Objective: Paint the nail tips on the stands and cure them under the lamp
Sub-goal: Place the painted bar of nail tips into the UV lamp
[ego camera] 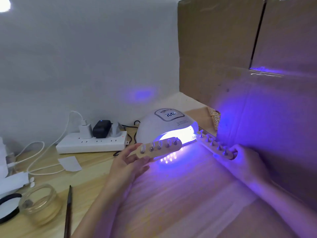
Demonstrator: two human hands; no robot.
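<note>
A white dome-shaped curing lamp (pixel 164 124) stands at the back of the wooden table (pixel 180 194), its mouth glowing violet and its display lit. My left hand (pixel 127 163) holds one wooden stand (pixel 161 148) with several nail tips on pegs, lifted just in front of the lamp's mouth. My right hand (pixel 243 157) grips the near end of a second stand (pixel 215 143), which lies on the table to the right of the lamp and carries several tips. A thin brush (pixel 68 210) lies on the table at the lower left.
A white power strip (pixel 92 143) with plugs and cables sits left of the lamp. A glass jar (pixel 40 205) and a black-rimmed lid (pixel 6 208) are at the lower left. A large cardboard box (pixel 257 74) walls off the right side. Another rack of tips (pixel 214 119) leans behind the lamp.
</note>
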